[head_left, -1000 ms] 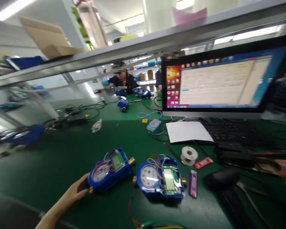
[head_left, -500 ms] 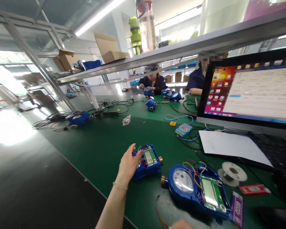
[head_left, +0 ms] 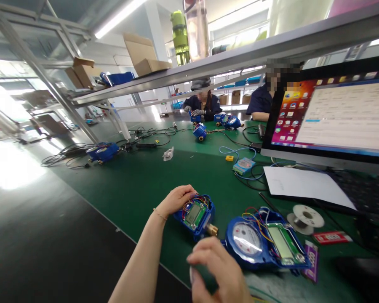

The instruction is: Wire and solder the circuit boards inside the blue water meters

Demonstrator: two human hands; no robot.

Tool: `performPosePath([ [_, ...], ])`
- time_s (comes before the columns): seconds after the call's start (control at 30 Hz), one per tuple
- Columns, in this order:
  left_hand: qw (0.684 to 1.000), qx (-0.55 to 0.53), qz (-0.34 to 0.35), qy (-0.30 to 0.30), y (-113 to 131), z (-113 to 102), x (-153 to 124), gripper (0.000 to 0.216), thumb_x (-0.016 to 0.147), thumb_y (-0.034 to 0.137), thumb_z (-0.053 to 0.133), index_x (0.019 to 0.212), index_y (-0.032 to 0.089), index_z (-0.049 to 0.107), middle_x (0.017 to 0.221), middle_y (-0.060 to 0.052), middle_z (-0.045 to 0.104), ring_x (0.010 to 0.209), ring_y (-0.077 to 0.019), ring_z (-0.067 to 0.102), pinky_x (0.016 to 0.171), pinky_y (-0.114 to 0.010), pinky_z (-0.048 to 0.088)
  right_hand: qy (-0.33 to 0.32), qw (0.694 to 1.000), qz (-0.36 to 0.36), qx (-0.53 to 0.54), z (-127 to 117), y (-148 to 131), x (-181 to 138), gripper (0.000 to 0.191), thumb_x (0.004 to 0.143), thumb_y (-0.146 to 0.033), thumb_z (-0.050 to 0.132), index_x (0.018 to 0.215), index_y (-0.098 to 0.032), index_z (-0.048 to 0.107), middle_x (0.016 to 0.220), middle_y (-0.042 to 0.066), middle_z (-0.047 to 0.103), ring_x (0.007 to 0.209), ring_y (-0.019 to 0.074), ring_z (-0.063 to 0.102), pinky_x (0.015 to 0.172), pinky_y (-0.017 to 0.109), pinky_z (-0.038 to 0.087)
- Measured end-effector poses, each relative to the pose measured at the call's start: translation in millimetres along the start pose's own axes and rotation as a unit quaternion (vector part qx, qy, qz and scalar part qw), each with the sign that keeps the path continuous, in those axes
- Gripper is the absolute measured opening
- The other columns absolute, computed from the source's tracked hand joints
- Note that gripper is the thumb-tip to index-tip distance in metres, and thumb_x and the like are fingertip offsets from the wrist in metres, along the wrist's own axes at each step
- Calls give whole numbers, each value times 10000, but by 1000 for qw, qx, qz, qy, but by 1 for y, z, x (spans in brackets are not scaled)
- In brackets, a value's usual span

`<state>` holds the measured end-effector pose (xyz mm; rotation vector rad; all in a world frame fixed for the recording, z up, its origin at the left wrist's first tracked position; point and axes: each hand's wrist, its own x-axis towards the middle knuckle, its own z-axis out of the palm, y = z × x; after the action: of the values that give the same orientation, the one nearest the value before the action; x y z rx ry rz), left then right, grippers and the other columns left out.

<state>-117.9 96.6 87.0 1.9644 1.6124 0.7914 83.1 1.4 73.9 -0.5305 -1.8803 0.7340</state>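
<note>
Two blue meters lie on our green table [head_left: 139, 185]: our left hand [head_left: 176, 199] grips the smaller meter [head_left: 195, 214], our right hand [head_left: 219, 269] closes around a dark tool [head_left: 206, 279] beside the larger meter [head_left: 265, 246]

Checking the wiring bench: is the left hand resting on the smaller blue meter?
Yes, the left hand lies on the far end of the smaller blue meter, beside its coloured wires.

A green table [head_left: 139, 185] carries two opened blue meters [head_left: 196, 214] [head_left: 265, 246]. A wire spool [head_left: 305, 216], white paper [head_left: 303, 185] and black cables [head_left: 145, 136] lie on it too.
</note>
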Motion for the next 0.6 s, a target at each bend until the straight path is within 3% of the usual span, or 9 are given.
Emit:
performPosePath([
  [0.1,998,-25,45,19,8,1,-6,197,822,331,512,771,211,660,914,-43,661,899,-190,565,867,-295,409,7,993,62,-99,-19,15,39,197,851,-148,423,982,-162,569,964,82,557,918,176,548,802,291,470],
  [0.23,993,-51,44,95,19,14,-17,160,816,290,536,728,204,639,880,-48,616,904,-195,530,874,-313,387,-97,934,166,-303,-23,37,77,234,849,-96,473,1039,-113,608,1016,111,565,973,220,521,872,343,434],
  [0.43,974,-132,-36,179,12,31,-20,173,812,291,506,717,172,588,703,-12,569,685,-149,519,650,-254,410,-216,892,178,-354,-20,52,109,174,874,-173,526,857,-196,698,873,73,611,905,242,540,767,347,401],
  [0.6,963,-173,-74,193,11,31,-12,150,771,278,529,688,170,590,637,14,556,619,-126,506,586,-225,391,-274,869,191,-365,-20,57,128,109,867,-228,577,891,-204,681,919,38,629,934,197,547,786,317,395],
])
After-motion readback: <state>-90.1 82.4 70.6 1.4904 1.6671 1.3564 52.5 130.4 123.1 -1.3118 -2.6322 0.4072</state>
